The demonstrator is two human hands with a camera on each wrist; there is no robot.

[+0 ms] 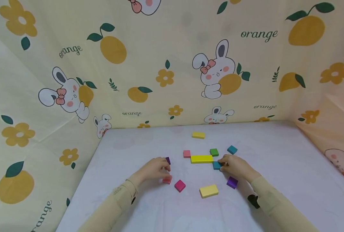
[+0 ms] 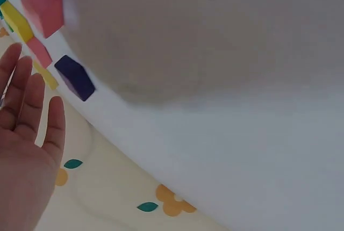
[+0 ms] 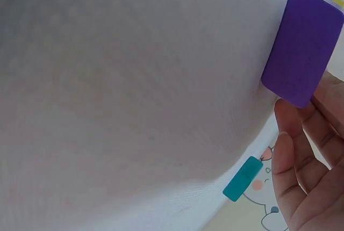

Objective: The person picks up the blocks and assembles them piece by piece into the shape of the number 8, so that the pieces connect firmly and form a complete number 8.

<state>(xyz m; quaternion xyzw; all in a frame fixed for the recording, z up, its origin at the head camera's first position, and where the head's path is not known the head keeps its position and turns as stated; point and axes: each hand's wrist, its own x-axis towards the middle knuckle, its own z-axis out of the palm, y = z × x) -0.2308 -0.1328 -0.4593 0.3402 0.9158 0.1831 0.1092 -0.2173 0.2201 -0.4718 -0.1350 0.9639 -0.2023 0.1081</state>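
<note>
My right hand point(image 1: 237, 166) pinches a small teal block point(image 1: 216, 165) at the lower right corner of a long yellow block point(image 1: 201, 159). In the right wrist view that teal block is hidden behind the fingers and a purple block point(image 3: 303, 48). With loosely bent fingers, my left hand point(image 1: 154, 168) hovers by a salmon-pink block point(image 1: 167, 179), which it partly covers in the head view. The left wrist view shows these fingers point(image 2: 33, 99) apart from the pink block point(image 2: 42, 6). A dark purple block point(image 1: 167, 160) peeks out just beyond the left hand.
Touching the long yellow block's upper left corner is another pink block point(image 1: 186, 154); a green block point(image 1: 214, 152) stands above its right end. Around lie a second teal block point(image 1: 232, 149), pale yellow blocks point(image 1: 208, 191) and a magenta block point(image 1: 180, 186). A patterned cloth point(image 1: 166, 45) walls the white table point(image 1: 131, 141).
</note>
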